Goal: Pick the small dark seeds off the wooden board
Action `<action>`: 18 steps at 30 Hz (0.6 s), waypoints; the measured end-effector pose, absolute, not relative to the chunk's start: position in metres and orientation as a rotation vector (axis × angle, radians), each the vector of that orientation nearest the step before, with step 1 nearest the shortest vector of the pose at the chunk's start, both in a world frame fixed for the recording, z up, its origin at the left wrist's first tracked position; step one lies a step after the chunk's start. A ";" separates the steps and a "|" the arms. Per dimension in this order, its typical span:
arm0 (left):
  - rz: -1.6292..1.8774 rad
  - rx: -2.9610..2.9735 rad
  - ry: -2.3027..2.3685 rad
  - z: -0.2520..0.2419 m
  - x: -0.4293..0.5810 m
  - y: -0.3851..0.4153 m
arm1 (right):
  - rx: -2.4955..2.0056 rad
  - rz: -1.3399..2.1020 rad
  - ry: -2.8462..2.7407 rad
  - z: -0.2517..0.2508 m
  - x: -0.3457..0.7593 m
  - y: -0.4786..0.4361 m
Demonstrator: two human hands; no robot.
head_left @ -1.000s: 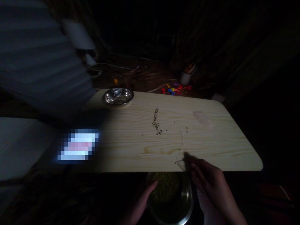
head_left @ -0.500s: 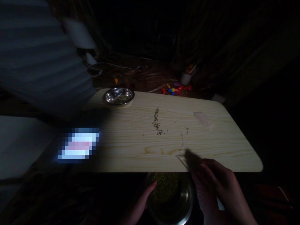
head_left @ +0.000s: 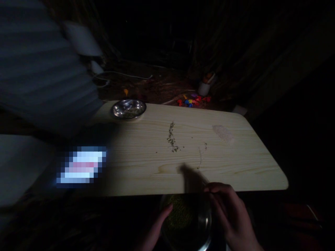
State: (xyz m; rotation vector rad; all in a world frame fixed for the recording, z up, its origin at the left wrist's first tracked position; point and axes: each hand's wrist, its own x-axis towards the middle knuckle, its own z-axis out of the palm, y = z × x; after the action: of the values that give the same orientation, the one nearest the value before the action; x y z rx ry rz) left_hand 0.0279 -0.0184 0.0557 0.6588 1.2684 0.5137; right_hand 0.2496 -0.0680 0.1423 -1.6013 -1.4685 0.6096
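Note:
Below the table's near edge, my left hand (head_left: 162,218) grips the side of a metal bowl (head_left: 207,223), thumb over the rim. Small green beans (head_left: 180,212) fill part of that bowl. Over the bowl's right side, at the table edge, my right hand (head_left: 229,205) is closed with thumb and fingers pinched together; what they hold, if anything, is too dark to make out. Its shadow falls on the wooden table (head_left: 146,157). A curved line of green beans (head_left: 171,137) lies mid-table, with a thin line of pale grains (head_left: 200,157) to its right.
A pale heap of grains (head_left: 223,133) lies at the table's right. A second metal bowl (head_left: 128,108) with some beans stands far left. A glowing pixelated screen (head_left: 82,165) is at near left. Beyond are colourful small items (head_left: 193,100), a white container (head_left: 204,88) and a cable (head_left: 125,74).
My right hand has moved slightly left and lower, and its shadow on the table has shifted left. My left hand stays on the bowl. The whole view has shifted a little.

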 end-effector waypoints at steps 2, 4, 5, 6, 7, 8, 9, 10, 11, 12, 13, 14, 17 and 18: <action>0.405 0.622 1.309 0.071 0.029 -0.015 | -1.588 0.634 -1.398 0.131 0.247 -0.065; 0.416 0.635 1.371 0.080 0.028 -0.014 | -1.605 0.622 -1.353 0.125 0.247 -0.062; 0.420 0.635 1.374 0.081 0.027 -0.014 | -1.620 0.610 -1.337 0.126 0.248 -0.061; 0.435 0.660 1.377 0.081 0.026 -0.014 | -1.635 0.600 -1.327 0.127 0.250 -0.060; 0.447 0.693 1.368 0.079 0.026 -0.015 | -1.649 0.592 -1.320 0.130 0.252 -0.059; 0.450 0.732 1.352 0.077 0.025 -0.015 | -1.661 0.583 -1.309 0.134 0.254 -0.059; 0.452 0.754 1.343 0.074 0.025 -0.016 | -1.673 0.578 -1.296 0.137 0.256 -0.059; 0.448 0.775 1.328 0.071 0.024 -0.016 | -1.683 0.577 -1.281 0.140 0.258 -0.059; 0.438 0.772 1.321 0.067 0.024 -0.017 | -1.690 0.576 -1.263 0.143 0.261 -0.059; 0.449 0.766 1.308 0.063 0.024 -0.017 | -1.698 0.575 -1.243 0.145 0.265 -0.059; 0.466 0.766 1.291 0.059 0.024 -0.018 | -1.714 0.569 -1.223 0.147 0.269 -0.058; 0.477 0.765 1.265 0.055 0.023 -0.019 | -1.741 0.563 -1.209 0.147 0.272 -0.057; 0.483 0.786 1.204 0.041 0.021 -0.021 | -1.841 0.564 -1.219 0.145 0.281 -0.051; 0.488 0.797 1.196 0.038 0.020 -0.022 | -1.863 0.573 -1.241 0.143 0.283 -0.049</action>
State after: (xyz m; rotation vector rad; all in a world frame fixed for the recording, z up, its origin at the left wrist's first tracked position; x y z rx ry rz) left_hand 0.0200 -0.0221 0.0380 0.7971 1.1964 0.4877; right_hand 0.2831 -0.0492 0.1433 -1.8632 -1.2414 0.5729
